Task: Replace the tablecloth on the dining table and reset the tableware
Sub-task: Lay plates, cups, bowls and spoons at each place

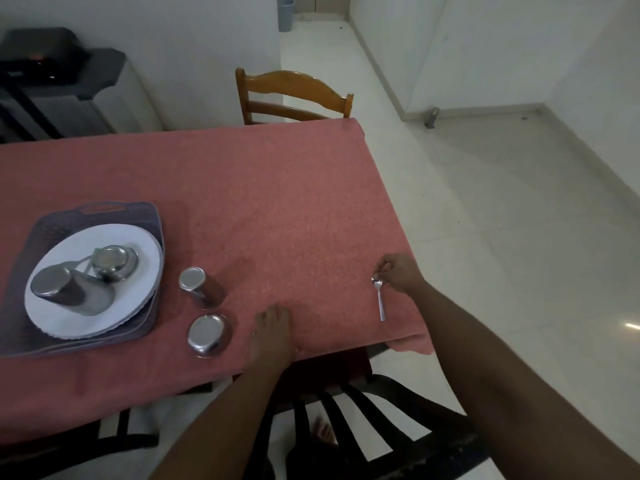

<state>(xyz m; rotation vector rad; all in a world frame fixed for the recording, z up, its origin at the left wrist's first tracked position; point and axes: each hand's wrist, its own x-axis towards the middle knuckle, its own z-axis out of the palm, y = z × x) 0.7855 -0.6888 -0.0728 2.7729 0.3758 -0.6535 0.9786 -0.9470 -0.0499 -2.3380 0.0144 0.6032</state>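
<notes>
**A:** What did the head view show on the bench?

**B:** A pink-red woven tablecloth (277, 202) covered the bench, hanging over the near edge and the right corner. The right hand (398, 271) pinched the bowl end of a small silver metal spoon (380, 297) between curled fingers (382, 268); the spoon lay on the cloth near the right edge, handle pointing toward the person.

**A:** And the left hand?

**B:** The left hand (273, 330) rested flat on the cloth near the front edge, fingers straight, holding nothing.

**A:** What stood around it?

**B:** Just left of that hand sat an upturned round steel bowl (207, 336), and just beyond it an upturned steel tumbler (199, 287), the two near each other but apart. Further left lay a grey-purple plastic tray (145, 220) carrying a stack of white round plates (145, 271). On the top plate sat a second steel tumbler (55, 289), a second small steel bowl (112, 263), and what looked like a spoon between them, too blurred to be certain.

**A:** Anything crowding the bench?

**B:** A black slatted chair (363, 410) stood between the person and the front edge, its back under both forearms. A brown wooden chair (294, 95) stood at the far side. A dark appliance (52, 64) sat at the far left, and a grey bin (286, 12) stood on the pale tiled floor (519, 220) beyond.
</notes>
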